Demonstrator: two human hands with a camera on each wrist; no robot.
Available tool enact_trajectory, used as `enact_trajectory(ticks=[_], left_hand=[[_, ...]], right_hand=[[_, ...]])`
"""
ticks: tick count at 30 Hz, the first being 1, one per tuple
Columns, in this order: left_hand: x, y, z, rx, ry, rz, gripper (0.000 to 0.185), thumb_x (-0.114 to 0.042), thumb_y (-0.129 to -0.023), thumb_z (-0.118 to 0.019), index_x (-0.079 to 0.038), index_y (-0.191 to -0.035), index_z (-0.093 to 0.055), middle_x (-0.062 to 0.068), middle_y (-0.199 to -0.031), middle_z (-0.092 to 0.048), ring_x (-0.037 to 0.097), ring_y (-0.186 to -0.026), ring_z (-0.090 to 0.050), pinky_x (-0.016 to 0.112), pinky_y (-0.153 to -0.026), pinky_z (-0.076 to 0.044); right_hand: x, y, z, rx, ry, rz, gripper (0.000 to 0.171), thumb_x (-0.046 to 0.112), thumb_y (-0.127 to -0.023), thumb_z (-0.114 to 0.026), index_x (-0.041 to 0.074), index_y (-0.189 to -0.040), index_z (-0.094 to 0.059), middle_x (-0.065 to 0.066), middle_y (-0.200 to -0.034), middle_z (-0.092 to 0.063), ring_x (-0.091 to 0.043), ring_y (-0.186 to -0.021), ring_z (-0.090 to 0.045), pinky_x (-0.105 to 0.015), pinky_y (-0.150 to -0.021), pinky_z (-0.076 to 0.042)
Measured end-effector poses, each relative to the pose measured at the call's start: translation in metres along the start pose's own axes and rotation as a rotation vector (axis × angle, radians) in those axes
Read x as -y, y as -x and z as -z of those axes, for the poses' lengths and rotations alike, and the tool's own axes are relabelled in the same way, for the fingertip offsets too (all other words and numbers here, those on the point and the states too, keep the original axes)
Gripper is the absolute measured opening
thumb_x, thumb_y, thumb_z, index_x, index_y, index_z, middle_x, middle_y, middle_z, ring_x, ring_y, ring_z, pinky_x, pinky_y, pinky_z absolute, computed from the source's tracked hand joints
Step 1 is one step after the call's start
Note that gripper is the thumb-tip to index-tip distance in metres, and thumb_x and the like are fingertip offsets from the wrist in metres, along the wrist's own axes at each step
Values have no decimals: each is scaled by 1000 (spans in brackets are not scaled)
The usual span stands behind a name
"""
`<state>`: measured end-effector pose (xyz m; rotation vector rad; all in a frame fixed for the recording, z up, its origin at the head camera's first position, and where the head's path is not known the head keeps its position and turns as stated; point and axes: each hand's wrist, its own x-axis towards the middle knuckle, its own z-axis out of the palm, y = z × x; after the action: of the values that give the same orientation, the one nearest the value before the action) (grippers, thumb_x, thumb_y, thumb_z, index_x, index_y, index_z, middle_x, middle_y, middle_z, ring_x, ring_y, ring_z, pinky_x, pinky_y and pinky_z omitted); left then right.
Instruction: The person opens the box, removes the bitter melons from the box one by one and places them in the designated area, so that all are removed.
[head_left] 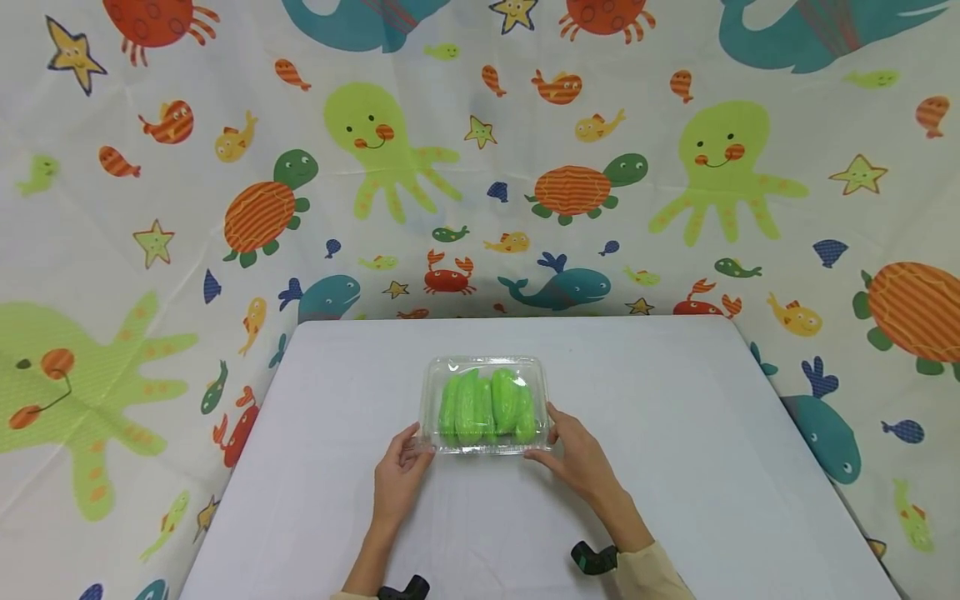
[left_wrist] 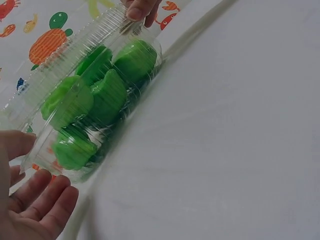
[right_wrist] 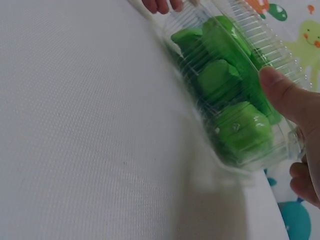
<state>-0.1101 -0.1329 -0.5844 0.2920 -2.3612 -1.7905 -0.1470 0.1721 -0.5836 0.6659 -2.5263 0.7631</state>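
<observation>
A clear plastic clamshell box [head_left: 486, 450] with a ribbed rim stands at the middle of the table. Several long, smooth, bright green vegetable-like pieces [head_left: 468, 408] lie side by side inside it. At the box's near left corner, my left hand [head_left: 399, 479] holds the rim, its thumb above and the other fingers lower down in the left wrist view. My right hand [head_left: 581, 458] grips the opposite end. In the right wrist view its thumb [right_wrist: 285, 95] lies along the lid's edge, while the fingers curl behind the box, partly hidden.
A white cloth covers the table [head_left: 337, 375]. Behind and beside it hangs a curtain [head_left: 420, 75] printed with sea animals. Dark wrist-worn devices [head_left: 594, 558] sit at both cuffs, and a beige sleeve [head_left: 652, 575] shows at the right.
</observation>
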Motion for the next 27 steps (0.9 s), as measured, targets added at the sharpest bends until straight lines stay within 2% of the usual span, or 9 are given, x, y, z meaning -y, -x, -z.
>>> enact_trajectory(ticks=[3,6,8,13,17,23,27], left_hand=[[-7,1,1,29,74,37,52,-7,-91,-70,-1,-140,-51,15,-105,-67,3,-83,-65,16,-75,-57],[-8,0,0,65,176,93,53,0,-92,-65,4,-141,-45,15,-95,-65,10,-75,-68,25,-71,-62],[3,-3,-3,83,254,116,52,2,-94,-62,4,-142,-42,14,-91,-65,13,-73,-70,30,-70,-64],[6,-4,-7,120,358,149,47,3,-97,-56,6,-140,-39,22,-90,-68,15,-71,-72,35,-70,-65],[5,-3,-9,143,393,149,46,4,-98,-52,7,-142,-37,29,-93,-69,16,-71,-73,36,-70,-65],[4,-4,-10,142,385,154,46,2,-99,-49,4,-143,-38,23,-90,-72,17,-71,-74,35,-70,-65],[4,-4,-11,131,375,157,45,1,-99,-51,2,-143,-41,22,-90,-73,18,-71,-74,36,-70,-65]], right_hand=[[-1,0,-1,-24,-1,38,91,33,-66,-92,-8,-137,-53,4,-81,-58,-15,-78,-57,-33,-75,-58],[-1,0,-2,-56,7,80,91,32,-64,-93,-10,-135,-54,4,-80,-58,-15,-77,-56,-32,-72,-57],[-1,0,-2,-74,12,100,92,31,-62,-93,-11,-134,-54,4,-79,-58,-14,-76,-55,-30,-70,-56],[-2,1,-3,-93,41,120,86,36,-69,-89,-11,-134,-55,3,-80,-59,-9,-74,-51,-24,-64,-53],[-2,1,-6,-95,101,153,82,40,-76,-83,-12,-132,-55,0,-79,-59,-8,-72,-51,-22,-61,-53],[-2,1,-10,-137,146,206,82,29,-66,-88,-14,-128,-57,-7,-79,-65,-17,-79,-65,-28,-64,-59],[-2,2,-12,-166,150,216,78,27,-66,-87,-15,-126,-58,-6,-76,-68,-19,-79,-68,-29,-66,-60]])
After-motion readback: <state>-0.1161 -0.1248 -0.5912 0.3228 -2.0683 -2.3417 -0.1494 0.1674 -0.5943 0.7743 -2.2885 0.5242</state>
